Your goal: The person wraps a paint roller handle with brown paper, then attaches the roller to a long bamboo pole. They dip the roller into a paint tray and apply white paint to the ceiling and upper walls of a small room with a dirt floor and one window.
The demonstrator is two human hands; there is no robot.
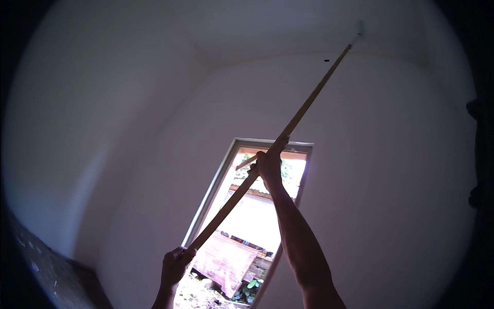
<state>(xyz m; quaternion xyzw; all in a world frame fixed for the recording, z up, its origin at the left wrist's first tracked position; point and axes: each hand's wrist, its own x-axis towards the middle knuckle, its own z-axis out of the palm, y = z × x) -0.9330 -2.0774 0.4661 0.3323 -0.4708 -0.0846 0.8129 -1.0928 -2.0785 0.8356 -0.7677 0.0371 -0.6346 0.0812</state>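
left hand: bare left hand point(174, 265), shadowed, fingers clamped round the lower end of a long brown wooden pole point(309, 103).
opening: tall rectangular opening with a grey frame point(213, 189), behind the pole; outside, a pinkish hanging sheet point(226, 260) and, to its right, broad green leaves point(253, 284) in glaring daylight.
bar: thin brown straight bar point(246, 163), slanting within the opening just left of the upper grip; its attachment cannot be told.
right hand: bare right hand point(270, 166), clamped round the pole well above the other, forearm rising from the lower edge.
pole: slants up and rightward through both grips, across the smooth pale wall point(375, 154).
head: small pale roller-like head point(360, 28), blurred, at the far tip, over the dim whitish ceiling point(288, 26); contact cannot be told.
step in hand: judged to be working the head overhead, near where ceiling meets wall.
next move: would call for firm two-point control, light even pressure and a steady tip.
right edge: dark rounded shapes point(474, 197), kind unclear.
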